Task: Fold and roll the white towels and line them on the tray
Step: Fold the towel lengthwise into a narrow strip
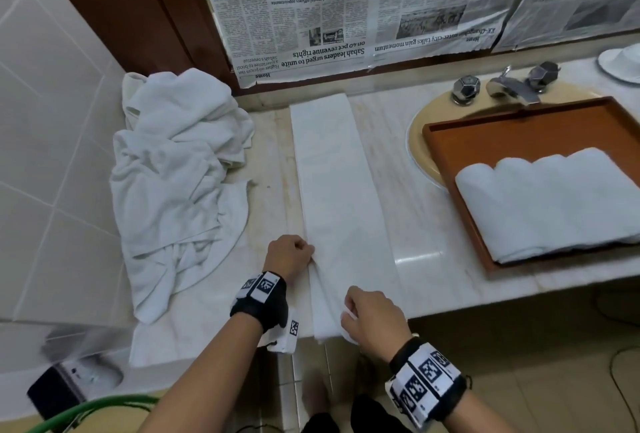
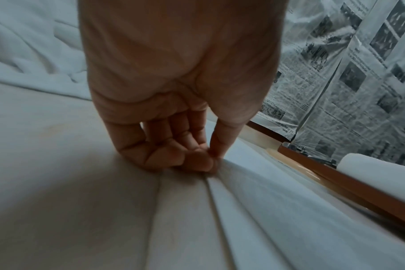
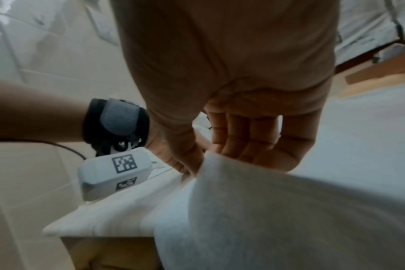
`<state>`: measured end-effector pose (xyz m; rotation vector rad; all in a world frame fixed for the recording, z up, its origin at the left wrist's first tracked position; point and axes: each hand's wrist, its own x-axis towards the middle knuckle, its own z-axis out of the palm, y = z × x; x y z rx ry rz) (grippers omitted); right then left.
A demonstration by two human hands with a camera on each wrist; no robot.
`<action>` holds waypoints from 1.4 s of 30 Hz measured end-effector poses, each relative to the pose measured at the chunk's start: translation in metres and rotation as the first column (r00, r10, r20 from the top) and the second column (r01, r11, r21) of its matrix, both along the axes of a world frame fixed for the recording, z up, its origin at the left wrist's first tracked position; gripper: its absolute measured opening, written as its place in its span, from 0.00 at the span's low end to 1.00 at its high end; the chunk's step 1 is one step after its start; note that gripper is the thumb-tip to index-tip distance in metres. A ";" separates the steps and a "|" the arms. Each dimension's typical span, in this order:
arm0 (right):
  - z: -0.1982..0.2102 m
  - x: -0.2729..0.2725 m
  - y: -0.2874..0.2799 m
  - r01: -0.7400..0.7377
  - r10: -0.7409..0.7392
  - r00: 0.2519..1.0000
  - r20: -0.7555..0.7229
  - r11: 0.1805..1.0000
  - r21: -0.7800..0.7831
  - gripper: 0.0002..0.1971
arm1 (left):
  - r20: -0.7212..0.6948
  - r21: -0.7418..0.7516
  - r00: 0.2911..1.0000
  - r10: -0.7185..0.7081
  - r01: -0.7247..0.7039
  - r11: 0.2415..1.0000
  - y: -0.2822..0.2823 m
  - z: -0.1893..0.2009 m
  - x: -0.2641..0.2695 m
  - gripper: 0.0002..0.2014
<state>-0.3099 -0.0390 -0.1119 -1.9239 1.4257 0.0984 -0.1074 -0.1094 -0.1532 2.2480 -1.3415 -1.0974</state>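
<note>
A white towel (image 1: 337, 186), folded into a long narrow strip, lies on the marble counter (image 1: 412, 224) and runs from the back wall to the front edge. My left hand (image 1: 290, 256) pinches the strip's left edge near the front; in the left wrist view the left hand (image 2: 208, 160) holds the towel (image 2: 254, 201) between thumb and curled fingers. My right hand (image 1: 363, 315) grips the near end at the counter's edge; in the right wrist view the right hand (image 3: 208, 159) holds the lifted towel end (image 3: 278, 210). Several rolled white towels (image 1: 550, 204) lie side by side on the brown tray (image 1: 519, 127).
A heap of unfolded white towels (image 1: 173, 173) lies at the left of the counter against the tiled wall. The tray sits over a beige sink (image 1: 420, 145) with chrome taps (image 1: 502, 86). Newspaper (image 1: 346, 6) covers the wall behind. A white dish (image 1: 621, 62) stands far right.
</note>
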 end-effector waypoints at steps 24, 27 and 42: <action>-0.021 0.018 0.064 0.082 -0.049 0.981 0.187 0.982 -0.169 0.05 | 0.082 -0.211 0.982 -0.173 0.187 0.960 0.022 -0.004 0.008 0.08; -0.017 0.004 0.013 0.142 -0.080 0.981 0.178 0.916 -0.375 0.17 | 0.311 -0.167 0.919 -0.244 0.306 0.937 0.029 -0.005 0.010 0.21; -0.060 -0.014 -0.142 -0.341 0.279 0.924 -0.262 0.910 -0.235 0.49 | 0.465 0.133 0.763 -0.450 0.442 0.887 -0.019 -0.018 -0.024 0.41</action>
